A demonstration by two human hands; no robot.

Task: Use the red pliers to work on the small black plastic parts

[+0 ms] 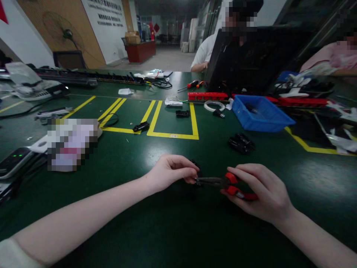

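Observation:
My right hand (260,193) grips the red handles of a pair of pliers (223,182), whose dark jaws point left. My left hand (173,173) is closed in a pinch around a small black part (195,164) right at the plier tips. Both hands hover low over the green table (156,223) near its front middle. Most of the small part is hidden by my fingers.
A pile of small black parts (241,143) lies just beyond my right hand. A blue bin (262,113) stands at the right. Yellow taped boxes (173,119) hold black pieces. A scanner device (15,158) sits at the left. Other people sit across the table.

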